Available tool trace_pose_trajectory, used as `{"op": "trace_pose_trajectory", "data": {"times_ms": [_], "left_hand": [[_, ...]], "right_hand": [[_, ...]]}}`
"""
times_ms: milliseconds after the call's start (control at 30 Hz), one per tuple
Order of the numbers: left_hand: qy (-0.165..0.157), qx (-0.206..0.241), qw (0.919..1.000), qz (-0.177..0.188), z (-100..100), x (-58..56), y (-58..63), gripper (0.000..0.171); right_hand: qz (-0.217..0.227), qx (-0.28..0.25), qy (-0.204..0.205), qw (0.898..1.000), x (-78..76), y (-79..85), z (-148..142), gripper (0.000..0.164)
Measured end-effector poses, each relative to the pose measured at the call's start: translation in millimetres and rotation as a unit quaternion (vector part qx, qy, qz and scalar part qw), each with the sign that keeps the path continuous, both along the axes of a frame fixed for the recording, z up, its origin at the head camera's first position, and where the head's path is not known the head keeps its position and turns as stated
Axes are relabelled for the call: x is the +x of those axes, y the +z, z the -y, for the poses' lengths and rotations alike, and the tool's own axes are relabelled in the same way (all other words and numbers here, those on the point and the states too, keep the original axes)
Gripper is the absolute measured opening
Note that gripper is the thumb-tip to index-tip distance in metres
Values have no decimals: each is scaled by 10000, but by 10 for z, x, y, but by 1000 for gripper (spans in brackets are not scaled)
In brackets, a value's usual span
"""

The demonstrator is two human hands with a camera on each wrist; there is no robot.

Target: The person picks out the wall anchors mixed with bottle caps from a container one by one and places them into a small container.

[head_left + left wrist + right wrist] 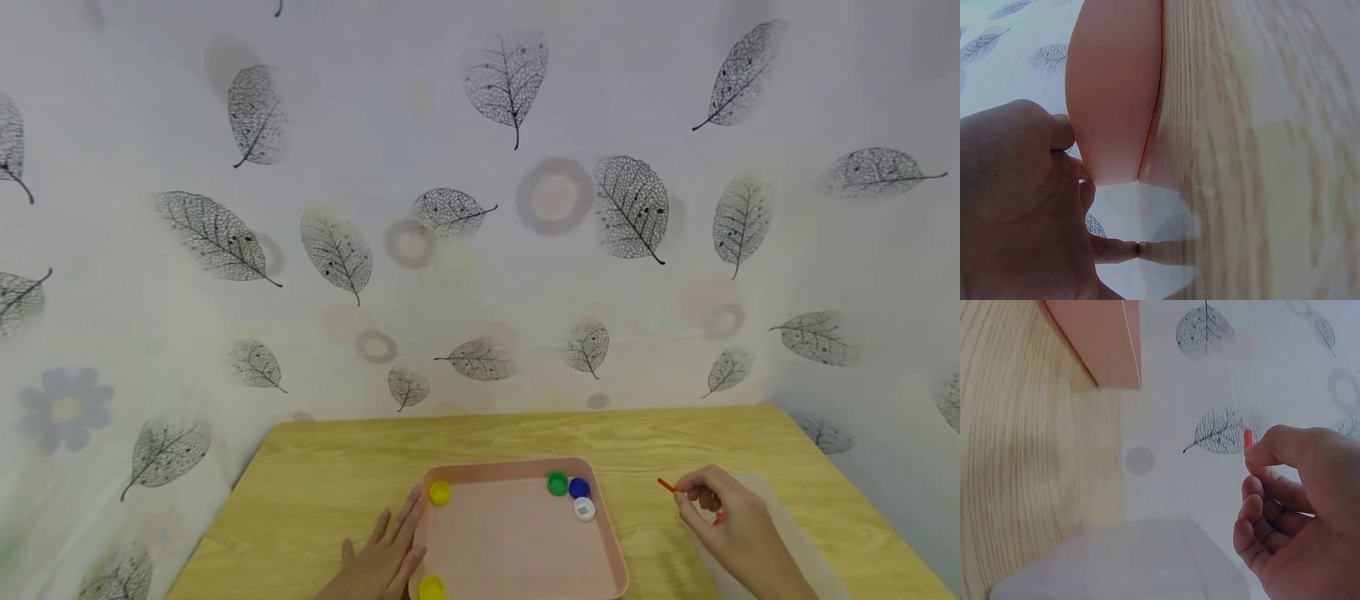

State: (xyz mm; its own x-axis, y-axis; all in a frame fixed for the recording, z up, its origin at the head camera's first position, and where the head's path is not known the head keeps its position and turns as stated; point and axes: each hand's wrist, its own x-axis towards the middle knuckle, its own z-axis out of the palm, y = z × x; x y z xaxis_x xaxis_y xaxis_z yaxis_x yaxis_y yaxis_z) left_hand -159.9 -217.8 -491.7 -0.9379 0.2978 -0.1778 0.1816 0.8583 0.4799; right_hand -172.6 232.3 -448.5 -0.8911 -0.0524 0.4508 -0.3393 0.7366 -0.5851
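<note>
My right hand [738, 525] is raised right of the pink tray [517, 471], pinching a thin red stick-like piece [666, 484] between thumb and index finger. One red tip [1248, 437] pokes up past the fingertips in the right wrist view. A bit more red shows beneath the palm in the head view; whether it is the same piece, I cannot tell. Fingers spread, my left hand [382, 554] rests against the tray's left wall. Inside the tray lie two yellow caps [439, 493] on the left, and green [557, 483], blue [578, 488] and white [584, 509] caps at the back right corner.
Under and behind my right forearm is a translucent whitish container or sheet [787, 533], also visible low in the right wrist view [1122, 562]. The wooden table [337, 450] ends at a wall covering [480, 283] with leaf prints.
</note>
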Motion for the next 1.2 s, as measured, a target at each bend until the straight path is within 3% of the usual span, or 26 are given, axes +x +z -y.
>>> {"op": "trace_pose_trajectory", "data": {"times_ms": [433, 667, 1200], "left_hand": [[-80, 1, 10000, -21, -25, -20, -15, 61], [-87, -127, 9999, -75, -22, -36, -13, 61], [45, -214, 9998, 4, -4, -28, -46, 63]], "right_hand": [[39, 347, -385, 9987, 14, -19, -364, 14], [339, 532, -609, 9962, 14, -26, -461, 9], [601, 549, -685, 9943, 0, -54, -597, 5]]}}
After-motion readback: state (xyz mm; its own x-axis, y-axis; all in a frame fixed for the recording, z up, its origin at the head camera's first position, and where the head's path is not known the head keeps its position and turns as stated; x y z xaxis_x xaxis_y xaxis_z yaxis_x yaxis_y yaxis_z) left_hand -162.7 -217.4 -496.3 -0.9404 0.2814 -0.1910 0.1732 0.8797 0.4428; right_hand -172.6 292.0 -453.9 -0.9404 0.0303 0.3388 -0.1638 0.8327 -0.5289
